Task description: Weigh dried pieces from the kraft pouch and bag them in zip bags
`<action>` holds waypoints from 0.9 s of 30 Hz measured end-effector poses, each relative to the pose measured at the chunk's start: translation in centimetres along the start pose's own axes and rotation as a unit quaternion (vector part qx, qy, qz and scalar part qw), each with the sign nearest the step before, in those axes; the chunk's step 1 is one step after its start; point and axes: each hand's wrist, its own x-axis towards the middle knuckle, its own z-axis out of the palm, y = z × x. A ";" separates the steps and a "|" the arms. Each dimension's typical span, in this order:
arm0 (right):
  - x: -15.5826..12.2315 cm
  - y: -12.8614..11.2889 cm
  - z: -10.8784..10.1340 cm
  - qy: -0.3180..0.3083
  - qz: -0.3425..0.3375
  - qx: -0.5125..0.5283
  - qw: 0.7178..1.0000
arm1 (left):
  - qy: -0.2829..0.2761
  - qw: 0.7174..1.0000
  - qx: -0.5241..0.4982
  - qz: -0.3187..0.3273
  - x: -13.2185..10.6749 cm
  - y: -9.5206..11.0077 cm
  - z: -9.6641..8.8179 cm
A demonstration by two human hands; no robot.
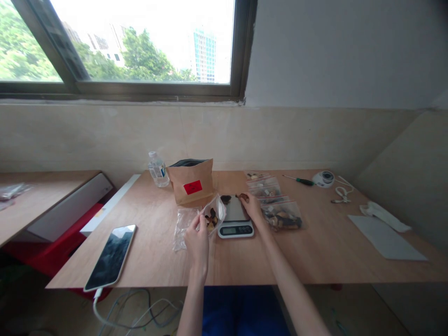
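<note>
My left hand [196, 238] grips the rim of a clear zip bag [212, 217] holding brown dried pieces, just left of a small digital kitchen scale [235, 228]. A dark dried piece [226, 199] lies at the far left of the scale's platform. My right hand [252, 208] rests at the scale's far right corner, with a brown dried piece [243, 197] pinched at its fingertips. Whether that piece touches the platform is hidden from this angle.
On the wooden desk [315, 252] are several filled zip bags [276, 207], a kraft pouch with a red label [191, 182], a water bottle [157, 170], a screwdriver [299, 181], a smartphone on a cable [110, 257] and a white sheet [385, 238].
</note>
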 end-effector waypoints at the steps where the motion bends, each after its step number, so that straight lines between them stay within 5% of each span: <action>1: 0.0 0.2 -0.2 0.005 0.009 0.004 1.000 | 0.001 1.000 0.000 0.001 0.0 0.0 0.0; 13: -0.3 -2.0 -1.6 0.020 0.027 0.062 0.998 | 0.004 1.000 0.002 0.000 0.0 -0.2 0.2; 21: -1.8 -10.2 -5.1 0.019 -0.002 0.234 0.972 | 0.002 1.000 0.017 -0.007 0.3 -0.3 0.3; 27: -3.3 -14.2 -5.9 -0.043 -0.100 0.151 0.983 | 0.000 1.000 0.021 0.004 0.3 -0.2 0.2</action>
